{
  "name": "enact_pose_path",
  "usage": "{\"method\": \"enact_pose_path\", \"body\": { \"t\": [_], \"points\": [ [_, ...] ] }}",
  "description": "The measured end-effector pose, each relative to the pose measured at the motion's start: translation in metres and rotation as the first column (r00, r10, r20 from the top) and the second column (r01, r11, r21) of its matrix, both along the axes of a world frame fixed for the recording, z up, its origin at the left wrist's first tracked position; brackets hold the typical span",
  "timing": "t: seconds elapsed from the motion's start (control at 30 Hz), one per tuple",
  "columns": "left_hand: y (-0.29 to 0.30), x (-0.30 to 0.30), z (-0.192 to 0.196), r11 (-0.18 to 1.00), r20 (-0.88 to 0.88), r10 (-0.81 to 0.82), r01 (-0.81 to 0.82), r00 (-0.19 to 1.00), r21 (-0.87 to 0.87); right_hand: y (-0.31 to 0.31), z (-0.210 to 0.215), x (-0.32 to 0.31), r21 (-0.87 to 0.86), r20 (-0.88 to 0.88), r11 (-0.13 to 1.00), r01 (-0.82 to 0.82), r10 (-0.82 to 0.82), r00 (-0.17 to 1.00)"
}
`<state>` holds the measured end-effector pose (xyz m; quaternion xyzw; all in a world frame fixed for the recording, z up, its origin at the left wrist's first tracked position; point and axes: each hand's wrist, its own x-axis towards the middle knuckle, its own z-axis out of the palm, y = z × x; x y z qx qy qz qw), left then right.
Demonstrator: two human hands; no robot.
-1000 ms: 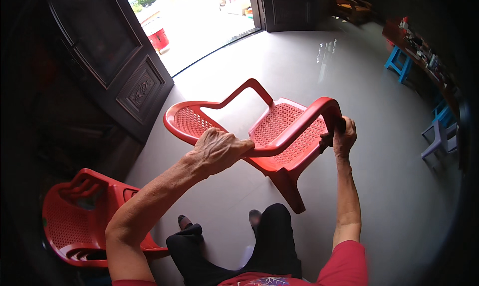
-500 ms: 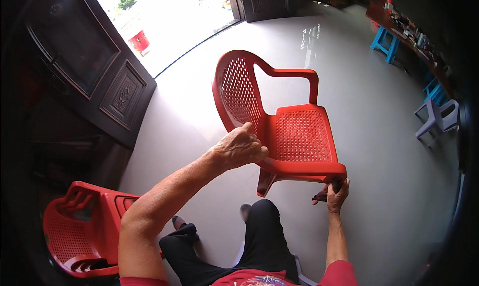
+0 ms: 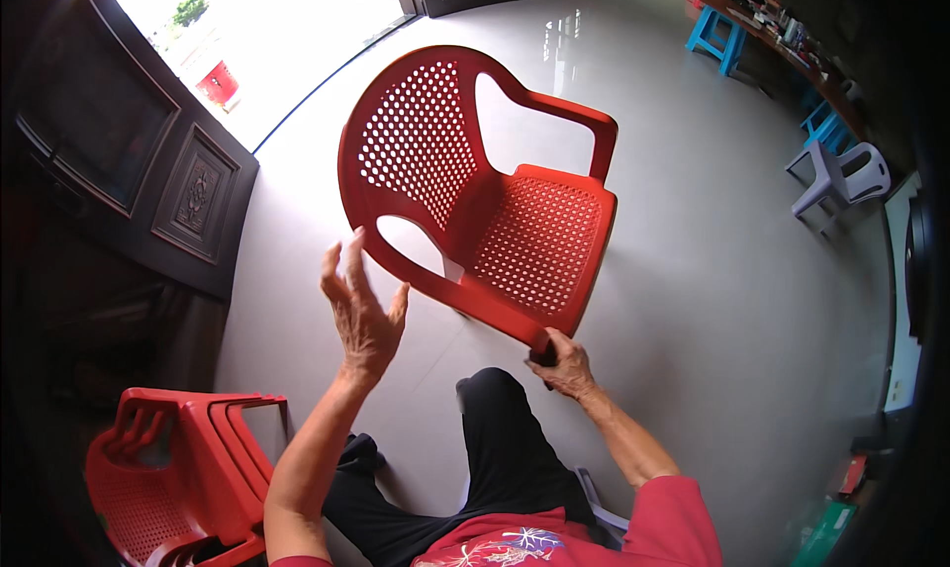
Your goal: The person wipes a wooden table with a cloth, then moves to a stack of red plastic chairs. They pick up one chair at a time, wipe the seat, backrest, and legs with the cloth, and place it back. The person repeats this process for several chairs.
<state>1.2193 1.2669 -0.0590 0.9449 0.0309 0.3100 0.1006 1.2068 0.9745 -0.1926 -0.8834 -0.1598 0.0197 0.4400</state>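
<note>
A red plastic armchair (image 3: 515,231) with a perforated seat and back stands on the pale floor in front of me, its back toward the doorway. My right hand (image 3: 561,361) grips the near front corner of the seat, by the leg. My left hand (image 3: 361,305) hovers open just beside the near armrest, fingers spread, not touching it. My legs in black trousers show below the chair.
A stack of red chairs (image 3: 173,468) sits at lower left. A dark wooden door (image 3: 148,161) stands at left beside the bright doorway. Blue stools (image 3: 717,35) and a pale grey plastic chair (image 3: 841,176) line the right wall.
The chair has swung from tilted on its side to upright on the floor. My left hand has let go of the armrest and opened. My right hand has moved along to the seat's front corner.
</note>
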Motion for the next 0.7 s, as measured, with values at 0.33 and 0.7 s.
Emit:
{"method": "enact_pose_path", "body": {
  "t": [0.33,0.7],
  "points": [
    [-0.067,-0.051,-0.071,-0.003,-0.249,-0.021,-0.249,0.968,-0.968,0.033,0.062,0.135,-0.04,0.53,0.993,-0.114,0.118,0.84],
    [-0.072,-0.047,-0.098,0.114,-0.1,0.051,-0.105,0.994,-0.988,-0.058,0.061,0.299,-0.328,0.166,0.875,0.355,-0.316,0.934]
  ]
}}
